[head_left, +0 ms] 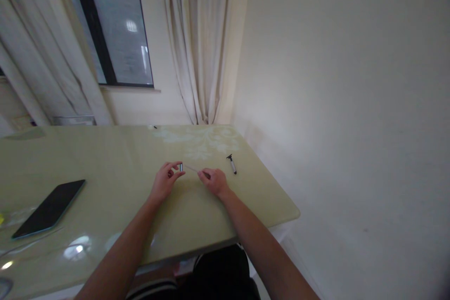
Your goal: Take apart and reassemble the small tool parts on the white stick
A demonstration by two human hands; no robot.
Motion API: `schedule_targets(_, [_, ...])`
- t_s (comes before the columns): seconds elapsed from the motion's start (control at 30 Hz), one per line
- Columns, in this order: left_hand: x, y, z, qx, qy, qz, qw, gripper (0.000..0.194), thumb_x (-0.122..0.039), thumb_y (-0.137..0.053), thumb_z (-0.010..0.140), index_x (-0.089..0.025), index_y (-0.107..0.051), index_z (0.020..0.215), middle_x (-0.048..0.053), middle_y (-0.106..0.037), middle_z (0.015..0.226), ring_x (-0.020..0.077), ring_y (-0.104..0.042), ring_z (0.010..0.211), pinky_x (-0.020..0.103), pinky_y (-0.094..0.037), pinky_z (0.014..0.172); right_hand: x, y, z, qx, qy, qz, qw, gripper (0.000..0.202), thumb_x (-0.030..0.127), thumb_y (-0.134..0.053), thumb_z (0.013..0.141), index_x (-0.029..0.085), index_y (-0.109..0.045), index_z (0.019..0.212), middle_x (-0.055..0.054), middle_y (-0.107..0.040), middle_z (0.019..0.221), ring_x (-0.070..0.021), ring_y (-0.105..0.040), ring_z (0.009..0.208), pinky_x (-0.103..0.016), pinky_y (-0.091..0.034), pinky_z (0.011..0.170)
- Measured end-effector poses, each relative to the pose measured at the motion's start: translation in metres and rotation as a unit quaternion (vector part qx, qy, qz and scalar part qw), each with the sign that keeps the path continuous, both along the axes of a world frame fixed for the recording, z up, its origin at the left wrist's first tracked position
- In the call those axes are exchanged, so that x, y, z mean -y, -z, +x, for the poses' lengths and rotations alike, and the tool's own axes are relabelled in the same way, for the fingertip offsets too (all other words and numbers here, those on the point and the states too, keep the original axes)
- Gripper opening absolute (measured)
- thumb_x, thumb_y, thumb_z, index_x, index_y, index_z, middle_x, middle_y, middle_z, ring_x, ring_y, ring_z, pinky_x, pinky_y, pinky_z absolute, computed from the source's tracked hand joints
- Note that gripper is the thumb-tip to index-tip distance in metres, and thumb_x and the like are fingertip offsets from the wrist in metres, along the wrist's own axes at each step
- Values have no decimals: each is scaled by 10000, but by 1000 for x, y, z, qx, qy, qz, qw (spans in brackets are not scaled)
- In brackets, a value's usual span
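1. I see the left hand (164, 183) pinching a small, pale, dark-edged piece (181, 167) above the bench (197, 218).
2. The right hand (214, 181) grips a slim grey rod (191, 168), tip near the piece.
3. I read the bench as glossy pale green; a razor-like tool (232, 165) lies right.
4. Beyond: cream curtains (198, 33), dark-framed window (117, 18).

Left grip (165, 183) pinches small striped piece (181, 167); right grip (215, 181) holds thin tool (192, 168); razor (232, 165) on table (119, 159).

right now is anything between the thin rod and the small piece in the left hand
Nothing visible: the thin rod points toward the small piece in the left hand; whether they touch is unclear. The razor lies aside, past the right hand.
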State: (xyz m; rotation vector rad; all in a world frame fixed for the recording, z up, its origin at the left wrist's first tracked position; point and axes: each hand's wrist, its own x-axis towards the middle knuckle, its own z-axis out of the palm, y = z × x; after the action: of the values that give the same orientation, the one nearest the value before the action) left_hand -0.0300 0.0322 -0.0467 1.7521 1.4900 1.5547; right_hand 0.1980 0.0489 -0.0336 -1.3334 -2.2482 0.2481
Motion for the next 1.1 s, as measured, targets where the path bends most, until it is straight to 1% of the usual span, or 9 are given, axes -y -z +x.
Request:
schedule_targets(0.1, [1, -1, 0, -2, 0, -4, 1000, 420, -479, -744, 745, -218, -744, 1074, -1, -602, 881, 116, -499, 574, 285, -465, 582, 0, 1, 0, 8, -21, -3, 1000, 412, 479, -493, 1031, 234, -771, 852, -5, -713, 728, -132, -560, 649, -260, -252, 595])
schedule_targets(0.23, [1, -3, 0, 8, -6, -9, 1000, 427, -484, -744, 732, -214, -743, 1062, -2, -600, 875, 117, -502, 580, 282, -462, 580, 0, 1, -1, 10, 31, 2, 999, 443, 492, -475, 1038, 221, -763, 839, -21, -717, 741, -141, -567, 661, -268, -233, 591])
schedule_targets(0.37, [1, -3, 0, 13, -11, -5, 1000, 432, -501, -742, 732, -218, -739, 1058, -5, -598, 871, 114, -500, 576, 278, -459, 578, 0, 0, 0, 10, -11, -4, 1000, 422, 490, -490, 1034, 227, -769, 855, -10, -716, 741, -135, -575, 667, -259, -251, 599])
schedule_targets(0.53, [1, -3, 0, 16, -11, 0, 1000, 431, -513, -746, 744, -220, -740, 1061, -2, -607, 873, 110, -493, 567, 272, -457, 566, 0, -1, 0, 12, 31, -11, 999, 425, 482, -479, 1036, 230, -775, 865, -27, -737, 779, -149, -589, 683, -267, -260, 593])
schedule_targets(0.7, [0, -1, 2, 3, 3, -5, 1000, 413, -492, -751, 744, -223, -745, 1058, 0, -608, 875, 110, -491, 568, 273, -463, 567, 1, -1, 0, -4, -37, -12, 999, 423, 496, -475, 1037, 233, -774, 893, -3, -717, 734, -130, -574, 656, -250, -281, 604])
schedule_targets(0.83, [0, 0, 3, 2, 10, -8, 1000, 400, -480, -755, 736, -222, -747, 1041, -2, -601, 870, 111, -490, 568, 274, -458, 564, 1, -2, 0, -3, 17, -4, 1000, 448, 496, -462, 1043, 223, -773, 870, -21, -724, 753, -141, -574, 663, -262, -256, 589])
schedule_targets(0.9, [0, 0, 3, 6, 6, -10, 1000, 408, -487, -747, 741, -222, -744, 1051, -3, -596, 874, 112, -493, 572, 275, -459, 569, 1, -2, 0, -7, 12, -8, 1000, 448, 486, -458, 1047, 219, -770, 866, -15, -714, 741, -137, -566, 652, -256, -260, 592])
schedule_targets(1.0, [1, -1, 2, 6, 3, -8, 1000, 431, -492, -743, 740, -220, -736, 1075, -2, -594, 883, 111, -492, 576, 276, -459, 578, 2, -3, 0, -9, -23, -12, 1000, 409, 480, -494, 1034, 228, -769, 867, 3, -699, 713, -127, -551, 632, -250, -261, 594])
schedule_targets(1.1, [1, -1, 2, 5, 8, -7, 1000, 434, -490, -751, 724, -218, -734, 1062, -5, -587, 869, 111, -484, 566, 273, -448, 564, 2, -2, 0, -7, 5, -6, 1000, 409, 485, -500, 1031, 230, -768, 858, -8, -710, 734, -136, -556, 647, -261, -244, 587])
